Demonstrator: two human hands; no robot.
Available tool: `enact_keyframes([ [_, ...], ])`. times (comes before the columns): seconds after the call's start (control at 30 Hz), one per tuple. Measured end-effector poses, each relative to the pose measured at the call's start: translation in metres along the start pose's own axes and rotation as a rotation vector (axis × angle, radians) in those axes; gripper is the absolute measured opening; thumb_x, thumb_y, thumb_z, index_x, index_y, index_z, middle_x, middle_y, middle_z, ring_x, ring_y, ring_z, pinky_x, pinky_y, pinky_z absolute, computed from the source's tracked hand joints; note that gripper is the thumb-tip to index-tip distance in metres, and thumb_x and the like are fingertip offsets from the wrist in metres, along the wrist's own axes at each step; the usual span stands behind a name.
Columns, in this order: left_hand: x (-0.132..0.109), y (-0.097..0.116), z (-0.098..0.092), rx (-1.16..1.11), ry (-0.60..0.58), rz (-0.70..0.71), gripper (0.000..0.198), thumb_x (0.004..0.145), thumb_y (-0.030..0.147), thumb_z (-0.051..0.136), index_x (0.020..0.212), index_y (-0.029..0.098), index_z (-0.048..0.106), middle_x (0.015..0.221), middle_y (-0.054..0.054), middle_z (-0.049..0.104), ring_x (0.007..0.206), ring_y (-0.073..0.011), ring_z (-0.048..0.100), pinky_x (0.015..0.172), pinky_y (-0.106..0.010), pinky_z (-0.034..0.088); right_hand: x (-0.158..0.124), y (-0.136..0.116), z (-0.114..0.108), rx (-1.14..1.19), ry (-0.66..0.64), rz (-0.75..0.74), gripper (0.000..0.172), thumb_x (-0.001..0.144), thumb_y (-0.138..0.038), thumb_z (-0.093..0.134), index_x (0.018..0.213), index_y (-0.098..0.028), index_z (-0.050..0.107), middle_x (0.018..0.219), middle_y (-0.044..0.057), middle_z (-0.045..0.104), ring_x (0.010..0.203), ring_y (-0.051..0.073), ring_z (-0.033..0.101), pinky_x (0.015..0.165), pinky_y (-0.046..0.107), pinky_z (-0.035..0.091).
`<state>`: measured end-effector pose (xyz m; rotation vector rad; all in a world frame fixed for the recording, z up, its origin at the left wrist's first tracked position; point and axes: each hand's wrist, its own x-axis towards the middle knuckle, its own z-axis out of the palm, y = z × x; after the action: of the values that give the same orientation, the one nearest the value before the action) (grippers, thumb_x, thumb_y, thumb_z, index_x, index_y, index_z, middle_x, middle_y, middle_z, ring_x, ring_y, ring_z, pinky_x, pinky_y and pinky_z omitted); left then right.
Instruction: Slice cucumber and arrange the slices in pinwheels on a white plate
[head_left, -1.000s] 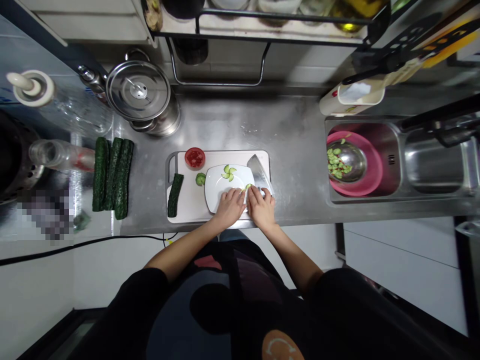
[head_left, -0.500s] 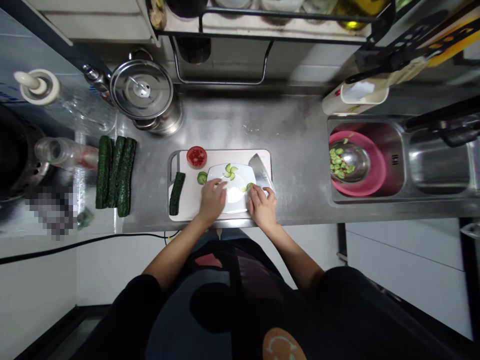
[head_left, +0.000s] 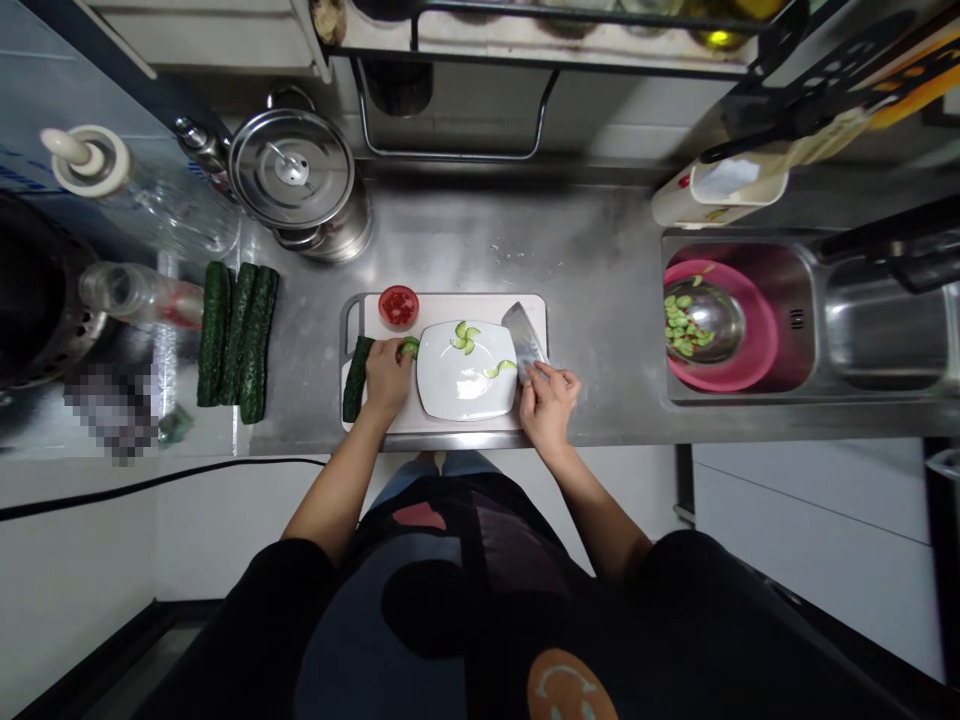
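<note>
Fingers of left hand [head_left: 386,375] clasp cucumber slice [head_left: 409,347] left of plate [head_left: 465,385], right hand [head_left: 550,400] grips cleaver [head_left: 523,335] along its right edge.

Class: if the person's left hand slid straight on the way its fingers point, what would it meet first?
Most likely the cut cucumber piece, which the left hand seems to touch; beyond it on the cutting board lies the halved tomato. Depth is hard to judge.

On the board [head_left: 450,303], the left hand [head_left: 386,372] touches a cucumber piece [head_left: 409,347] near its left edge, the right hand [head_left: 551,400] grips a knife [head_left: 523,335] at its right edge, and a plate [head_left: 457,392] lies between them.
</note>
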<state>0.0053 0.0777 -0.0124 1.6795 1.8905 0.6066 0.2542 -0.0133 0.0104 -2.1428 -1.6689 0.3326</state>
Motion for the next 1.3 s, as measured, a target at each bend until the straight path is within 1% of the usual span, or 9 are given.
enact_keyframes([
  [0.27,0.005,0.011,-0.006,-0.112,0.040,-0.166,0.021,0.073,0.015,0.065,0.094,0.016,0.066,0.086,-0.004,0.068,0.070,-0.0154,0.060,0.078,-0.030,0.049,-0.004,-0.002,0.003,0.007,0.003,-0.002,0.035,0.091,-0.026,0.041,0.109,-0.023,0.071,0.117,0.012,0.062,0.109,0.029,0.040,0.091,0.048,0.034],
  [0.47,0.011,0.008,-0.012,-0.286,-0.030,-0.342,0.016,0.069,0.015,0.067,0.085,0.017,0.068,0.069,0.001,0.066,0.067,-0.0137,0.060,0.072,-0.026,0.047,-0.004,-0.001,0.005,0.048,0.058,-0.062,0.031,0.091,-0.026,0.044,0.103,-0.023,0.073,0.109,0.010,0.065,0.104,0.027,0.044,0.089,0.046,0.036],
  [0.6,0.014,0.007,-0.018,-0.480,-0.063,-0.438,0.008,0.065,0.018,0.071,0.071,0.017,0.067,0.060,0.003,0.061,0.057,-0.0112,0.054,0.061,-0.024,0.044,-0.001,-0.005,0.006,0.098,0.070,-0.092,0.031,0.090,-0.025,0.044,0.101,-0.023,0.073,0.104,0.009,0.067,0.103,0.027,0.046,0.091,0.045,0.038],
  [0.77,0.011,0.018,-0.036,-0.766,-0.083,-0.534,0.021,0.058,0.025,0.079,0.069,0.016,0.063,0.059,0.004,0.060,0.051,-0.0070,0.049,0.054,-0.021,0.041,0.006,-0.020,0.004,0.235,0.019,-0.141,0.029,0.091,-0.026,0.044,0.099,-0.023,0.072,0.097,0.008,0.069,0.097,0.024,0.053,0.091,0.044,0.041],
  [0.9,0.002,0.043,-0.039,-0.898,-0.283,-0.590,0.035,0.049,0.030,0.085,0.072,0.015,0.064,0.059,0.005,0.060,0.051,-0.0056,0.049,0.053,-0.019,0.041,0.013,-0.042,-0.001,0.453,-0.098,-0.064,0.027,0.088,-0.032,0.048,0.100,-0.022,0.069,0.096,0.008,0.070,0.094,0.022,0.058,0.078,0.036,0.047],
  [1.0,-0.009,0.065,-0.026,-0.941,-0.489,-0.596,0.037,0.047,0.030,0.087,0.071,0.014,0.064,0.059,0.004,0.060,0.052,-0.0056,0.052,0.051,-0.018,0.039,0.015,-0.053,-0.002,0.630,-0.197,0.089,0.027,0.084,-0.037,0.053,0.102,-0.021,0.065,0.099,0.007,0.070,0.086,0.019,0.060,0.064,0.029,0.045],
  [1.1,-0.020,0.081,-0.008,-0.921,-0.651,-0.595,0.033,0.053,0.028,0.086,0.073,0.014,0.063,0.057,0.004,0.059,0.052,-0.0060,0.053,0.051,-0.018,0.040,0.014,-0.052,-0.001,0.766,-0.231,0.233,0.023,0.078,-0.039,0.057,0.092,-0.021,0.062,0.088,0.004,0.069,0.075,0.016,0.059,0.062,0.027,0.043],
  [1.2,-0.027,0.086,0.006,-0.874,-0.749,-0.589,0.028,0.060,0.022,0.083,0.076,0.014,0.062,0.057,0.003,0.060,0.053,-0.0076,0.057,0.055,-0.021,0.046,0.010,-0.044,0.001,0.835,-0.224,0.329,0.017,0.072,-0.038,0.059,0.080,-0.022,0.057,0.069,-0.002,0.062,0.063,0.013,0.054,0.059,0.025,0.041],
  [1.3,-0.029,0.085,0.016,-0.782,-0.766,-0.507,0.018,0.066,0.015,0.077,0.075,0.014,0.061,0.061,0.002,0.062,0.055,-0.0096,0.060,0.061,-0.025,0.051,0.007,-0.036,0.001,0.868,-0.196,0.380,0.017,0.069,-0.039,0.060,0.073,-0.023,0.054,0.059,-0.005,0.053,0.055,0.012,0.048,0.057,0.025,0.038],
])
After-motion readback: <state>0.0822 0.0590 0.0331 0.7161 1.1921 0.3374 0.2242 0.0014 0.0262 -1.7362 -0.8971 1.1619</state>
